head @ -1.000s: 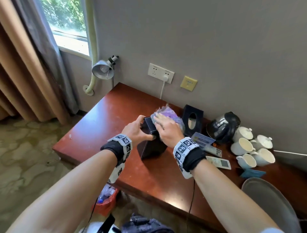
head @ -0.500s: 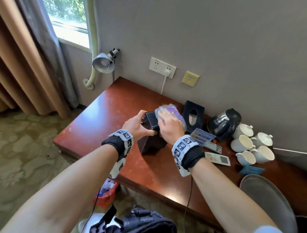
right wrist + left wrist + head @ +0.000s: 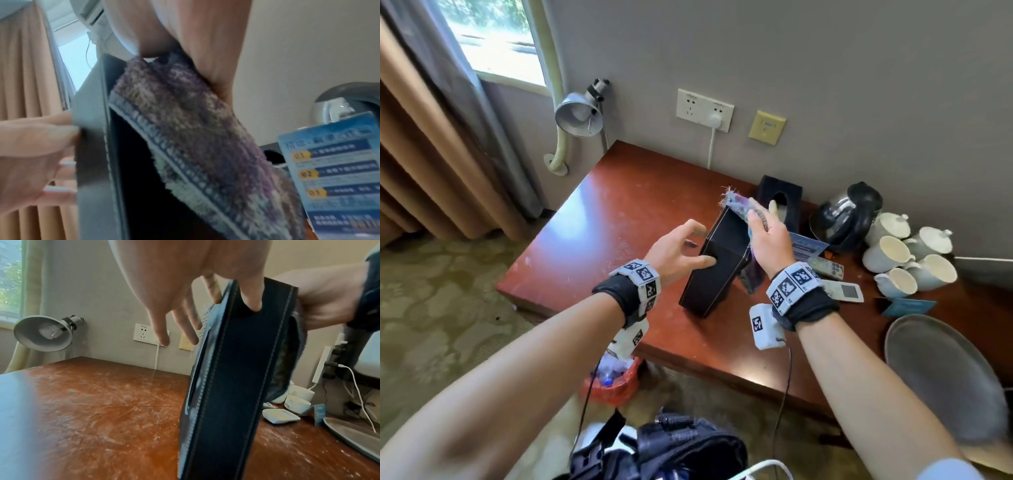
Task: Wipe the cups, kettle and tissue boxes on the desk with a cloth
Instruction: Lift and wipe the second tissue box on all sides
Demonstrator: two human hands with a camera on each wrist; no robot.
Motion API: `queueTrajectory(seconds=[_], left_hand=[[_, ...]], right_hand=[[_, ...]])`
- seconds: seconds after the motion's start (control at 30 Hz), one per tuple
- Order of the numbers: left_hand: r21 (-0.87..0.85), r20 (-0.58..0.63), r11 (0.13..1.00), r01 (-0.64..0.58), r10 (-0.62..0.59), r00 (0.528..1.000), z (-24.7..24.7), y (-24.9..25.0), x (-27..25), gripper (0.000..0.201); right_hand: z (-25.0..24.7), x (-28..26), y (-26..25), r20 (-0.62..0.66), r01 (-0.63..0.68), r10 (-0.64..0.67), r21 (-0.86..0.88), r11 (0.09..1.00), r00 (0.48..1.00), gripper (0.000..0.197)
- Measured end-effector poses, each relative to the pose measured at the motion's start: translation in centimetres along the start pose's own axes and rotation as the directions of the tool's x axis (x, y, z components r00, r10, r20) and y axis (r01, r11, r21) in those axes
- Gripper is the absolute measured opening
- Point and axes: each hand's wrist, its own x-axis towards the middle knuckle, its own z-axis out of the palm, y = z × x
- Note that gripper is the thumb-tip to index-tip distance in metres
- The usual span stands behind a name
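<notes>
A black tissue box [image 3: 717, 263] leans tilted on the red-brown desk [image 3: 599, 233], with its far end raised. My left hand [image 3: 681, 251] grips its upper near end, thumb on the near face and fingers on the left side; the left wrist view shows this pinch on the box [image 3: 236, 369]. My right hand [image 3: 762, 226] holds a purple cloth [image 3: 738, 205] flat against the box's right side, also seen in the right wrist view as the cloth [image 3: 195, 138]. A second black tissue box [image 3: 779, 202], a kettle [image 3: 846, 216] and several white cups [image 3: 887, 250] stand to the right.
Two remotes [image 3: 840, 291] and a blue card [image 3: 804, 245] lie just right of the box. A grey tray [image 3: 941, 370] sits at the desk's near right corner. A lamp [image 3: 577, 113] and a wall socket [image 3: 703, 109] are behind. A red bin [image 3: 613, 380] stands below the front edge.
The box has been tipped up onto its near end. My right hand and the cloth slid from the box's top to its right side. My left fingers have spread along the left face.
</notes>
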Motion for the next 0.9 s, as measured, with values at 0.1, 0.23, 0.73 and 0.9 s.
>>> queueTrajectory(seconds=[0.1,0.23,0.73,0.9], left_hand=[[0.029,0.098,0.998,-0.047,0.044,0.994,-0.1,0.3,0.3,0.050],[0.011,0.206,1.000,-0.022,0.019,0.978,0.4,1.1,1.0,0.087],[0.410,0.591,0.856,-0.315,0.014,0.807,8.8,4.0,5.6,0.152],[0.596,0.606,0.740,-0.311,-0.161,0.779,9.0,0.3,5.5,0.153]], right_hand=[[-0.7,-0.5,1.5,-0.012,-0.076,0.080,0.205,0.976,0.997,0.045],[-1.7,-1.7,2.9,-0.041,-0.155,0.181,0.351,0.923,0.983,0.048],[-9.0,-5.2,10.4,-0.174,-0.323,0.454,0.489,0.810,0.874,0.036],[-9.5,-6.2,12.0,-0.171,-0.331,0.513,0.587,0.739,0.841,0.015]])
